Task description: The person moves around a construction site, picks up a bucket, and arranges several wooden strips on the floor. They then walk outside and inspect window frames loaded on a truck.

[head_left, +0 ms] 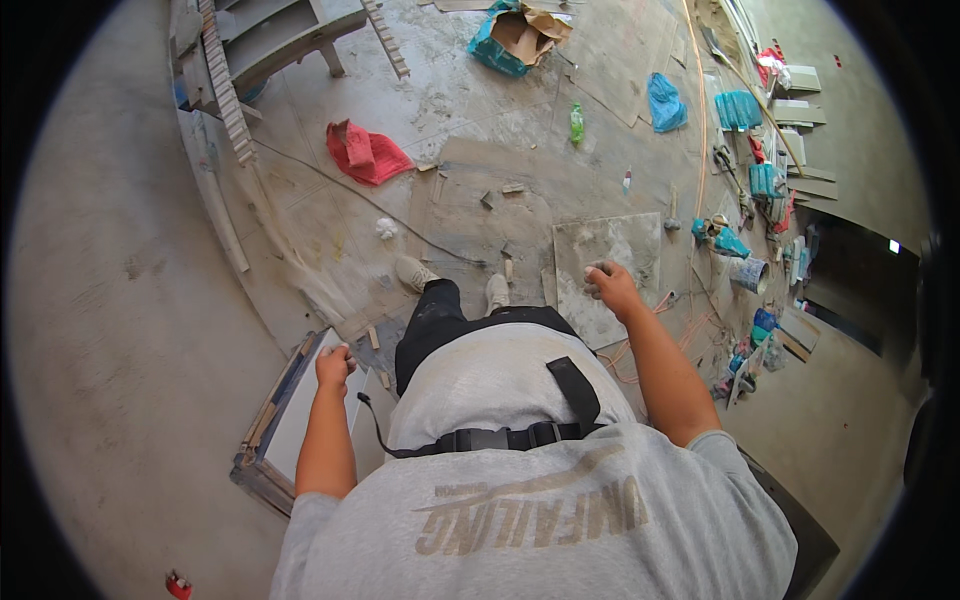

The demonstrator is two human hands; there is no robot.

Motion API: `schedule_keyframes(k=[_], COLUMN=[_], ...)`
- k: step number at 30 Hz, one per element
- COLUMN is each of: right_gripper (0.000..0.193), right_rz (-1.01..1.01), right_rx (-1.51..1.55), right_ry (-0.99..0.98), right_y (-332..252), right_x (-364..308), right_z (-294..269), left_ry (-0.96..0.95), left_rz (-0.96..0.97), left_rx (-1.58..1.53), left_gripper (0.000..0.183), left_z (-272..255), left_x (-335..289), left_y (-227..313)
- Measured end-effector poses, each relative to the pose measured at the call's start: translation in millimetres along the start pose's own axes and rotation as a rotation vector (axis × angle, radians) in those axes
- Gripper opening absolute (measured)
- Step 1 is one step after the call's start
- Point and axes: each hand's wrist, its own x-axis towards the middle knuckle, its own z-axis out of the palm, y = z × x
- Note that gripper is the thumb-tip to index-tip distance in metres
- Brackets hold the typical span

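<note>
My left hand point(335, 366) is closed with its fingers curled, in front of the upper edge of a stack of large white panels point(312, 415) leaning at the left wall. Whether it touches them I cannot tell; nothing shows in its fingers. My right hand point(612, 287) is held out at the right with loosely curled fingers and no visible object. Below it on the floor lies a square, dusty grey slab point(605, 245).
A red cloth or sack point(365, 153), a torn blue-and-brown bag point(518, 38) and a green bottle point(577, 123) lie ahead. Scaffold-like framing point(285, 45) stands far left. Along the right are orange cables point(702, 120), a bucket point(750, 274) and blue packages point(738, 110).
</note>
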Motion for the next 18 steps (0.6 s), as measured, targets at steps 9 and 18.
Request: schedule_keyframes(k=[9,18], right_gripper=[0.024,0.024], right_rz=[0.151,0.339], right_rx=[0.129,0.102], right_ry=[0.013,-0.029], right_y=[100.3,127.7], right_x=[46.9,94.1], right_z=[-39.1,-70.2], left_ry=[-0.016,0.086], left_rz=[0.181,-0.005], left_rx=[-0.041,0.115], left_gripper=[0.013,0.022], left_z=[38.7,49.6], left_x=[3.4,-18.1], left_y=[35.2,-7.4])
